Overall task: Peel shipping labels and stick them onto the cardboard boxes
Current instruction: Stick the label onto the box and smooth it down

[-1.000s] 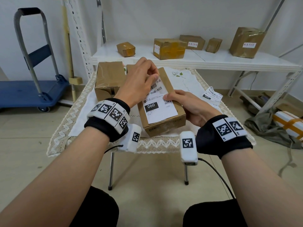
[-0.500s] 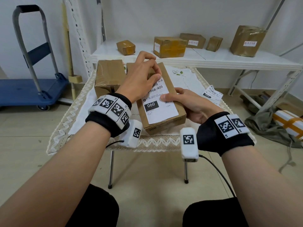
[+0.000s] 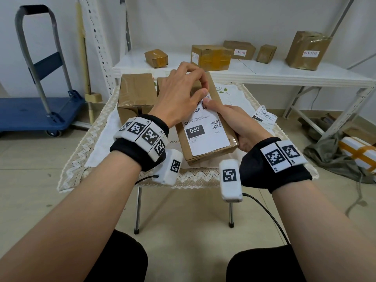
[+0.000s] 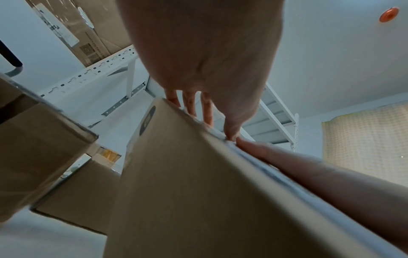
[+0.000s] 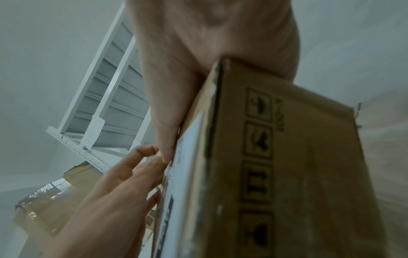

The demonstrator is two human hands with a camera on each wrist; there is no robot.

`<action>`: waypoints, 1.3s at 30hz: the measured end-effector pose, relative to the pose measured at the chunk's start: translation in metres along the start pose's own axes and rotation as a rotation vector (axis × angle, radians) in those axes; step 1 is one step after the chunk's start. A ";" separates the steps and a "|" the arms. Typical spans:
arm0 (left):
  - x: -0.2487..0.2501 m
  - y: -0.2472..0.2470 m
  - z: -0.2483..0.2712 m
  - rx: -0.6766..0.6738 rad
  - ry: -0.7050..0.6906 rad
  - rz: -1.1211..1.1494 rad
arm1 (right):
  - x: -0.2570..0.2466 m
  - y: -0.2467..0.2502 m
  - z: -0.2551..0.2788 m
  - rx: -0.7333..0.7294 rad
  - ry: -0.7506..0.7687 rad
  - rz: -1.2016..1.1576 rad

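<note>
Our right hand point(image 3: 242, 129) grips the cardboard box point(image 3: 219, 98) by its side, thumb on the shipping label point(image 3: 205, 137) (marked 060); our left hand point(image 3: 181, 96) presses the label's far end with bent fingers.

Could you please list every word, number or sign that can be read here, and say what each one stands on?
"060": white on a black block on the shipping label stuck to the held cardboard box.
"06B-A", partly covered: same label.
"060": loose labels on the table.
Handling pictograms: the box's side.
Fine print, QR code and shelf boxes' red writing: unreadable.
</note>
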State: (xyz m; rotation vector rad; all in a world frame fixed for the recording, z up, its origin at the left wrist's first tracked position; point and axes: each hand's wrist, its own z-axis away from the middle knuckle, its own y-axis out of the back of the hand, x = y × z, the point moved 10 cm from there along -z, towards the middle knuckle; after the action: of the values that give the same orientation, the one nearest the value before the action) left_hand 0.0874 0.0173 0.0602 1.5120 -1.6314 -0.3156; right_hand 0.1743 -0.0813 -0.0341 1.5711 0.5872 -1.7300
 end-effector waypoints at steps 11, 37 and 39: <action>-0.016 0.000 0.001 -0.073 0.112 0.266 | 0.001 0.002 -0.001 0.044 0.036 -0.009; -0.070 -0.025 0.025 0.007 0.625 0.750 | -0.010 -0.002 0.001 0.099 0.121 -0.017; -0.069 -0.025 0.026 -0.006 0.631 0.727 | -0.010 -0.002 0.003 0.108 0.119 -0.003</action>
State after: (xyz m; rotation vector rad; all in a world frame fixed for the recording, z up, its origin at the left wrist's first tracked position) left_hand 0.0781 0.0643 -0.0009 0.7927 -1.5145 0.5069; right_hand 0.1711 -0.0805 -0.0242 1.7586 0.5624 -1.7043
